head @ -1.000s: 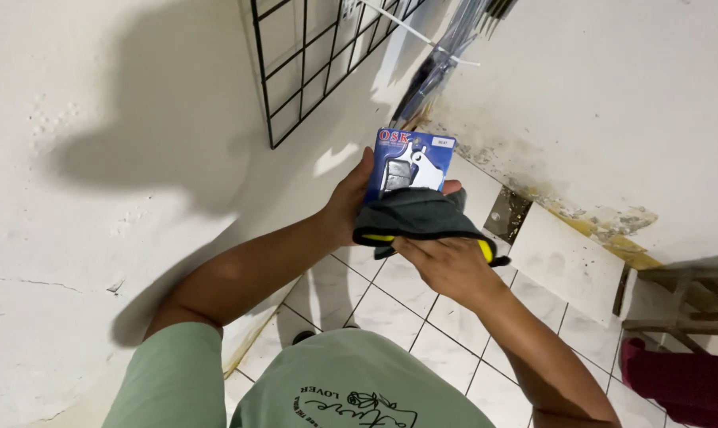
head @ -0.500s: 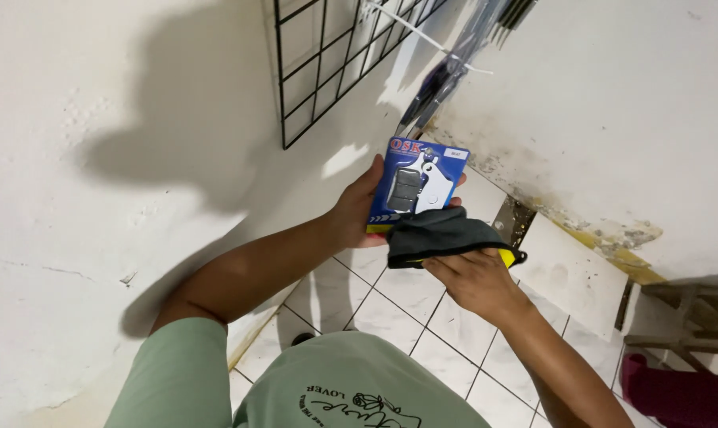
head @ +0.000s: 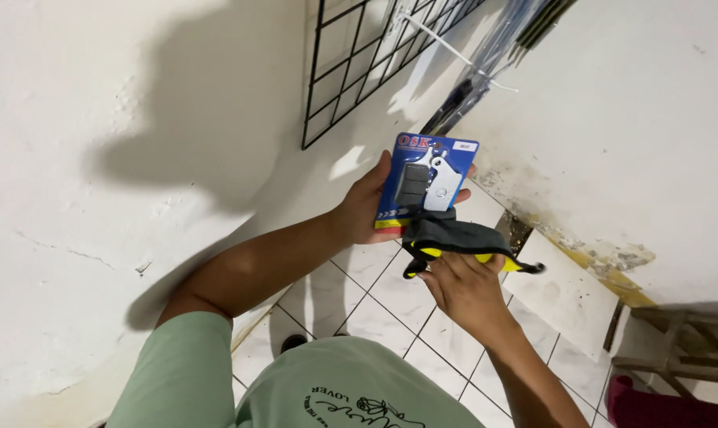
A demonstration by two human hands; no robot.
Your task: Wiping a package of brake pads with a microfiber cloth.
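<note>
The left hand (head: 368,208) grips a blue blister-card packet of grey brake pads (head: 425,181). The right hand (head: 463,284) clutches a black-and-yellow cloth (head: 446,238) touching its lower edge. A black wire grid panel (head: 367,55) hangs above.

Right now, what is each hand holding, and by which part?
Left hand holds the blue blister pack by its lower left edge. Right hand holds the dark cloth from below, under the pack.

Both bare forearms are extended forward from short green sleeves. The left hand (head: 364,208) is held palm-up, fingers (head: 463,194) curled in a grip. The right hand (head: 463,287) (slightly lower, back upward) is clenched, wrist bent slightly.
</note>
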